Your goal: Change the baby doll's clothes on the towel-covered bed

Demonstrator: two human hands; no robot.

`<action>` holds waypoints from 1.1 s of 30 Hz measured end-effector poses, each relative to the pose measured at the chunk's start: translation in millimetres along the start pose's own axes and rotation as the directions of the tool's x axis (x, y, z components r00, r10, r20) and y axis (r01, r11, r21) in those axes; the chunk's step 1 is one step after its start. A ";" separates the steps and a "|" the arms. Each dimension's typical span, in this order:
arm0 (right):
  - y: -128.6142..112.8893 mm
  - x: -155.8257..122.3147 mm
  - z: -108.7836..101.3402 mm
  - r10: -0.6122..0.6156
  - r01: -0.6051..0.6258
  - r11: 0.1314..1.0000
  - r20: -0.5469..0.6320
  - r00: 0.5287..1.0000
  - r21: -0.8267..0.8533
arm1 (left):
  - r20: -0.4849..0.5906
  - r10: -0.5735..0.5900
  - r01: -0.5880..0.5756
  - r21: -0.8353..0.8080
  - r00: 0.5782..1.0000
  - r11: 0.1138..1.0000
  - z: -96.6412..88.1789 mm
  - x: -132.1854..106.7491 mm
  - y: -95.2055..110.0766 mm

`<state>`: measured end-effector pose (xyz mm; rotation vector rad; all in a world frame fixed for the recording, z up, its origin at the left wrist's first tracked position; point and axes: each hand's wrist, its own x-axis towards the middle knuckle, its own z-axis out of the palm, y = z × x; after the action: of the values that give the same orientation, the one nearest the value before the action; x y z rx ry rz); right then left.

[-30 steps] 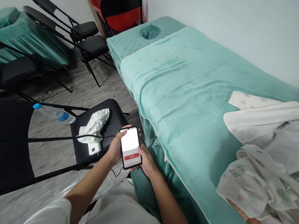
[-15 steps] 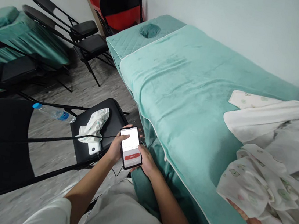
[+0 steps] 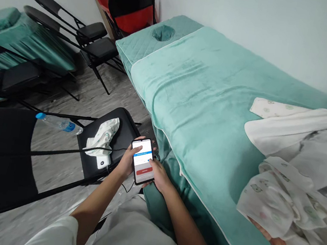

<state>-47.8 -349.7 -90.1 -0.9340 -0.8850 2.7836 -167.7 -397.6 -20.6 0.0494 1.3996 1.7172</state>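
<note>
The person beside me wears a pale greyish-white top (image 3: 138,236), loosely creased at bottom centre of the frame. Its short sleeve (image 3: 54,235), lower left, ends in a plain edge. The left hand (image 3: 127,161) and right hand (image 3: 160,177) are bare.

a black-edged phone (image 3: 144,166) sits in both hands (image 3: 126,162), top leaning slightly left, its lit screen facing up, white with a blue band above a red button.
</note>
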 end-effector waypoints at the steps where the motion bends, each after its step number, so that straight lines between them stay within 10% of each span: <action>1: -0.4 -0.4 0.1 0.000 0.000 1.000 0.008 1.000 0.004 | -0.001 0.000 0.000 -0.009 1.000 1.000 0.5 0.0 0.1; 33: 4.9 3.8 -2.8 0.001 -0.002 0.998 0.013 1.000 0.056 | -0.059 -0.041 0.036 -0.086 0.997 0.996 -5.7 6.0 -5.5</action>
<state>-48.8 -351.5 -96.6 -0.9099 -0.8032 2.8033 -171.1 -398.4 -29.9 -0.0769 1.3607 1.7571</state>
